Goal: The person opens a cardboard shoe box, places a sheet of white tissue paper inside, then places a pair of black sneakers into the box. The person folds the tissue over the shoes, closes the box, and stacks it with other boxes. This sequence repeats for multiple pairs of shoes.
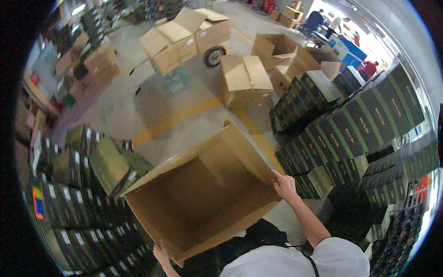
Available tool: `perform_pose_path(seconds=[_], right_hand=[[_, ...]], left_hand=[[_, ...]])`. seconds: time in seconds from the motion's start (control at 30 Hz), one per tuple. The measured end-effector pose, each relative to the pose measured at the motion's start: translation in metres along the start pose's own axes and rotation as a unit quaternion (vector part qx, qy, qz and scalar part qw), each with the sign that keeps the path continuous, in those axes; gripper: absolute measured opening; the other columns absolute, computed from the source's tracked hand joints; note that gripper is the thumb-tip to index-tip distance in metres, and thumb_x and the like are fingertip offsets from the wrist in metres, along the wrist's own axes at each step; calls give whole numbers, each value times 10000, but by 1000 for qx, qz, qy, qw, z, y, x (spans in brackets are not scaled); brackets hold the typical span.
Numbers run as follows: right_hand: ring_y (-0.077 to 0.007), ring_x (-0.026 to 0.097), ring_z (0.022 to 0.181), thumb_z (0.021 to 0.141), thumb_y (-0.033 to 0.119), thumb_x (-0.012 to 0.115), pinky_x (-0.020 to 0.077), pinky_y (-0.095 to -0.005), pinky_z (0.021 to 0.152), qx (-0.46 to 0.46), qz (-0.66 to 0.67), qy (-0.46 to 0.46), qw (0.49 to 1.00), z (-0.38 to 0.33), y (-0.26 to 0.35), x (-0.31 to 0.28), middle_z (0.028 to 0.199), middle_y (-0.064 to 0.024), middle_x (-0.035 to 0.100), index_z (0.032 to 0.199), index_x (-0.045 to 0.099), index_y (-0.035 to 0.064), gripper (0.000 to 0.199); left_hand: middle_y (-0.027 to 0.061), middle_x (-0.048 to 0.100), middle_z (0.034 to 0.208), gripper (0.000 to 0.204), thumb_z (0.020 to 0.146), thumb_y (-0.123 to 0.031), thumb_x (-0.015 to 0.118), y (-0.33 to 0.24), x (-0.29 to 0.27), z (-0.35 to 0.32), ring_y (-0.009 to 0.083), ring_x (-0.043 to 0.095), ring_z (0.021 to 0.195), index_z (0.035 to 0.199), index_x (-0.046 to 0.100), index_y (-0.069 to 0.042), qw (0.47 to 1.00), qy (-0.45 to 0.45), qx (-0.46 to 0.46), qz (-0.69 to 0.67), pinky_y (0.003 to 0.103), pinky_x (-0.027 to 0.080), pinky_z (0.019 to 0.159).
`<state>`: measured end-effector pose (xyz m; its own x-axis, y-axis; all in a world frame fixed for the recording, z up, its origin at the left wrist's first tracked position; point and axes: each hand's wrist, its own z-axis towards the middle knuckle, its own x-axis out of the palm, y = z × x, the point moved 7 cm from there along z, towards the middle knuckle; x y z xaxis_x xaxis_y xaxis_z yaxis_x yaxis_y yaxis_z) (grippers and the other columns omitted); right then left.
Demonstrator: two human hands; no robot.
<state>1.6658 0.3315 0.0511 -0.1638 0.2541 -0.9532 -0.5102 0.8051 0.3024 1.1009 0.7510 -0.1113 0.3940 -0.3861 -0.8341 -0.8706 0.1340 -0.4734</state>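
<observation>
A large cardboard box (226,161), its top side open and its inside bare, is held up in front of my body, tilted. My right hand (286,185) grips its right wall near the corner, the thumb inside the rim. At the near left corner my left hand (161,253) clasps the box's edge, with part of its fingers hidden behind the cardboard. Dark green shoe-box-like cartons (110,166) are stacked just left of the box, and more dark cartons (341,138) rise in long rows to its right.
A closed cardboard carton (244,81) stands on the floor ahead, with open cartons (274,48) behind it. Farther left, cartons (177,41) sit on a wheeled cart with a black wheel (214,56). Yellow lines (184,115) cross the floor. People (369,68) are at the far right.
</observation>
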Motion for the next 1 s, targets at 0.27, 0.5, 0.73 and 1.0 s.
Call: perform_pose_path(seconds=[0.27,0.5,0.73,1.0], right_hand=[[-405,676,705,914,188,696,525,-515,651,47,72,-99,991,129,-113,-111,730,-191,684,1306,661,171,393],[-438,684,901,955,171,644,549,-530,807,-2,120,-119,986,342,-168,-262,936,-239,718,1362,607,119,412],[-419,543,1304,943,167,683,446,-475,1112,-93,119,-303,941,546,-273,-382,1382,-214,605,1388,583,52,470],[-339,610,1272,963,107,682,475,-407,1082,27,164,-430,887,639,-415,-414,1397,-173,630,1359,615,59,404]], left_hand=[[106,596,688,491,1088,-380,553,-257,22,60,260,539,608,844,647,36,979,-176,78,-59,464,468,642],[177,726,1033,456,1070,-337,586,-430,24,131,300,695,861,1180,659,100,926,-21,26,-376,443,549,729],[149,647,1311,464,1092,-341,522,-663,58,163,298,668,1072,1355,587,35,839,56,16,-540,476,565,855],[106,593,1409,476,1097,-305,493,-1070,142,202,213,585,1203,1470,496,-8,818,38,296,-491,355,466,1037]])
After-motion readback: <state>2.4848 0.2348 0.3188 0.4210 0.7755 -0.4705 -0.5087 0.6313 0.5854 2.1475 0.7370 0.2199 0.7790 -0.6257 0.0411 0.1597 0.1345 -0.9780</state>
